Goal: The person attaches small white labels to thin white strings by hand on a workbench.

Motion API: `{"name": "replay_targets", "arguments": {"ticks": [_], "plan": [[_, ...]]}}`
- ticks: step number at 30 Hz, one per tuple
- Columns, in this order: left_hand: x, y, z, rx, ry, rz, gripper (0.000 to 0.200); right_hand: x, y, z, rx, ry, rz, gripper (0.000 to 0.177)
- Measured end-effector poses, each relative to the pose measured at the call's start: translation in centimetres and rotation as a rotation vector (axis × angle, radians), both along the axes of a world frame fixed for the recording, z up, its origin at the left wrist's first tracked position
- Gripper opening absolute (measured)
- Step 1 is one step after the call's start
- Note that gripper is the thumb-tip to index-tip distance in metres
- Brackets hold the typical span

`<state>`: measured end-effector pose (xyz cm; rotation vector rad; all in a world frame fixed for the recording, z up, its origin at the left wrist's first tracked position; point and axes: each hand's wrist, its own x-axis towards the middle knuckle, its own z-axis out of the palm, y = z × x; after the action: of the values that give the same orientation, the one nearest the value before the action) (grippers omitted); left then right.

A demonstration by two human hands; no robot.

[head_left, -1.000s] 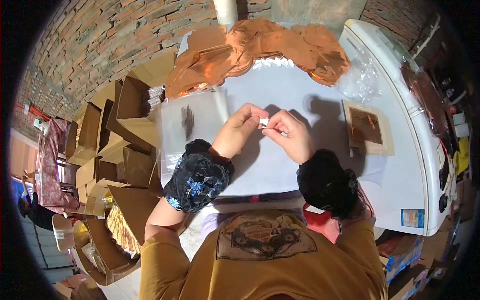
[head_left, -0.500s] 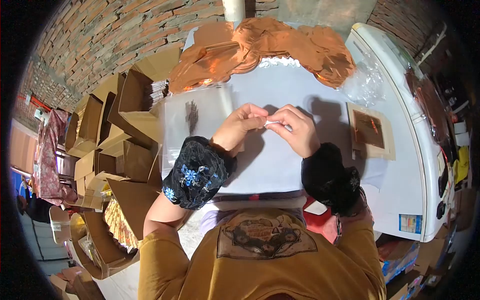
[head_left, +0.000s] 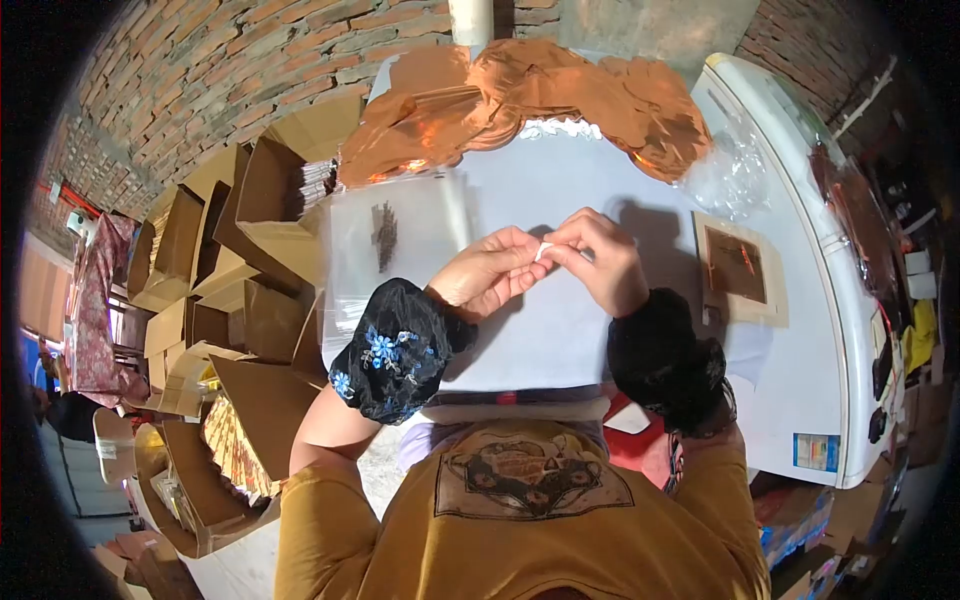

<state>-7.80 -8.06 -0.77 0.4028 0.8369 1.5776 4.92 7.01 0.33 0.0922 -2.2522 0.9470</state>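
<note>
White slip (head_left: 543,251) pinched in right hand (head_left: 605,264); left hand (head_left: 488,273) meets it, grip unclear. Probably light, pliable, easily creased; best held by edges.

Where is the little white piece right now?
In the head view, the little white piece is near the middle, pinched in the right hand, with the left hand beside it, over the pale work surface.

mustard shirt (head_left: 570,560) | dark graphic panel (head_left: 530,478) | left cuff (head_left: 405,375): black, blue flowers (head_left: 380,348) | right cuff (head_left: 665,355): black
</note>
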Motion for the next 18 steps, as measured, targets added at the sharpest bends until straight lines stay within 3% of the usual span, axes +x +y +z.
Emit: {"name": "replay_targets", "arguments": {"ticks": [2, 5, 8, 9, 12, 13, 16, 18], "plan": [[0.3, 0.2, 0.0, 0.038, 0.153, 0.079, 0.007, 0.1, -0.2, 0.2, -0.460, -0.193, 0.126, 0.006], [1.1, 0.1, 0.7, 0.099, 0.764, 0.172, 0.006, 0.2, 0.0, 0.3, -0.997, -0.408, 0.263, 0.004], [0.3, -0.3, 1.6, 0.429, 1.937, 0.251, 0.017, 0.2, 0.6, -0.5, -1.558, -0.573, 0.470, 0.006], [0.2, -0.6, 1.8, 0.468, 2.093, 0.205, 0.023, 0.2, 0.8, -0.9, -1.761, -0.623, 0.559, 0.008], [-1.0, -1.0, 1.7, 0.534, 2.171, -0.021, 0.017, 0.2, -0.4, -1.5, -2.106, -0.616, 0.517, 0.011], [-1.2, -0.9, 1.7, 0.584, 2.189, -0.008, 0.017, 0.1, -0.7, -1.8, -2.109, -0.580, 0.561, 0.008], [-0.7, -0.5, 0.3, 0.255, 1.889, 0.207, 0.013, -0.2, -1.6, -1.9, -1.846, -0.526, 0.320, 0.007], [-0.9, -0.1, -1.0, 0.079, 1.268, 0.277, 0.009, 0.6, -1.3, -0.5, -1.390, -0.424, 0.295, 0.020]]}}
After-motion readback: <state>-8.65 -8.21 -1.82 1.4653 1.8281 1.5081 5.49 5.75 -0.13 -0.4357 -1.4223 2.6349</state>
